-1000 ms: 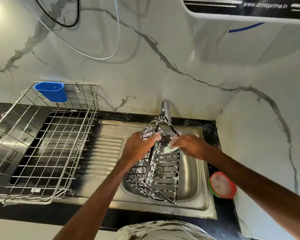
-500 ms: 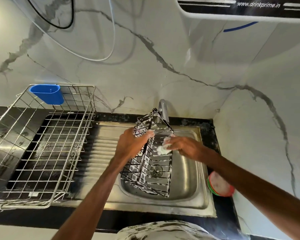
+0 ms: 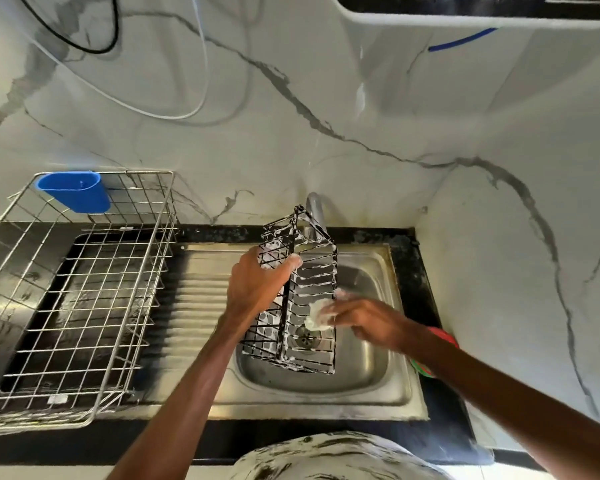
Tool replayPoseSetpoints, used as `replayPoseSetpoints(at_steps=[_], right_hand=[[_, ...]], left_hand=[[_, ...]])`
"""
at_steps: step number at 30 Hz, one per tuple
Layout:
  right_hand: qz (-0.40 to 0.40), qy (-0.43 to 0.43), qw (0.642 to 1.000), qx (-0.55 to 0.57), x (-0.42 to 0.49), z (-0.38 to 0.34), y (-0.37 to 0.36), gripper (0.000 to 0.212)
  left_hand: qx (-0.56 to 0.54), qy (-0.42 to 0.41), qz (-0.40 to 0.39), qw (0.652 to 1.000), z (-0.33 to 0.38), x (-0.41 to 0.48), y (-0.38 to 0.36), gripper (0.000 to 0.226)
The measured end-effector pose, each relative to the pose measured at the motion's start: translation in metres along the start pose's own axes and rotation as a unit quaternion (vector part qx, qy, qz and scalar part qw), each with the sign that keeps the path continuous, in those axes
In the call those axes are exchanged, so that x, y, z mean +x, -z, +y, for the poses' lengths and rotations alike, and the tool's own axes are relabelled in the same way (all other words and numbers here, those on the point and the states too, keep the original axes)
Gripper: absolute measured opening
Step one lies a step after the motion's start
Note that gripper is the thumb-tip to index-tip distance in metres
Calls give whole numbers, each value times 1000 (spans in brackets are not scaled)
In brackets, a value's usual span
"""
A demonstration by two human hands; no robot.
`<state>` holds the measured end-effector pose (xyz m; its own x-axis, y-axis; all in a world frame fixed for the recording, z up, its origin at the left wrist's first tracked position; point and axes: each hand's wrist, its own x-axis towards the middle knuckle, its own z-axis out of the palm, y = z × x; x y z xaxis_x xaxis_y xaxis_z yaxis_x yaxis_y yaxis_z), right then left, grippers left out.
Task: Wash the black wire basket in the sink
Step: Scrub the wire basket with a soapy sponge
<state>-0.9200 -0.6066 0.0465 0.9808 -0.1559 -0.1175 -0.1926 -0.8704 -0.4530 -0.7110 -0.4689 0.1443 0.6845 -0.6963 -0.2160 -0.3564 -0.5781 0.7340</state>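
The black wire basket, streaked with white foam, stands tilted on end over the steel sink. My left hand grips its upper left side, thumb hooked over a wire. My right hand holds a soapy white scrubber against the basket's lower right wires. The tap rises just behind the basket's top. The drain shows through the wires.
A large steel dish rack with a blue plastic cup stands on the drainboard to the left. A red and green dish sits on the black counter behind my right forearm. Marble walls close the back and right.
My right hand with the scrubber has slid down the basket toward its lower end. The basket's top has risen a little in front of the tap; my left hand keeps its grip.
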Motion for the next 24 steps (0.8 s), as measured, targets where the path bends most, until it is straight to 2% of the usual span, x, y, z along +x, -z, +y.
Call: replayPoseSetpoints(at_steps=[2,4,6,8,11,13,15,17,20,22,24], right_hand=[[27,-19,999,-17,4,11,4,52],[68,1,997,-23,-1,14,-8,49],[78,6,997,-15,-17,-8,-20,49],[89,52,995,-6,-34,-38,-31,54],[55,74,996,13,-47,-58,-45,59],[59,74,995,-26,-48,-46,-40,55],[88,47,993,-70,-38,-36,-29,53],[119,3,988,-98,-29,-29,-20,51],[150,-20,984,-92,-27,-39,-25,49],[127,-4,990,-67,-38,-54,-46,51],[71,13,997,-6,-49,-67,-67,53]], left_hand=[[1,-8,1,1000,3,-1,-3,87],[2,-13,6,1000,6,-2,-4,91],[0,-15,9,1000,6,1,-5,98],[-1,-12,12,1000,5,3,-4,106],[2,-25,-7,1000,6,4,-1,102],[3,-29,-27,999,3,7,-2,98],[-2,-41,-44,998,1,8,-2,101],[-7,-51,-63,997,-1,9,-5,96],[1,-63,-74,995,-6,11,-9,90],[5,-67,-78,995,-10,12,-10,93],[11,-61,-90,994,-15,14,-9,98]])
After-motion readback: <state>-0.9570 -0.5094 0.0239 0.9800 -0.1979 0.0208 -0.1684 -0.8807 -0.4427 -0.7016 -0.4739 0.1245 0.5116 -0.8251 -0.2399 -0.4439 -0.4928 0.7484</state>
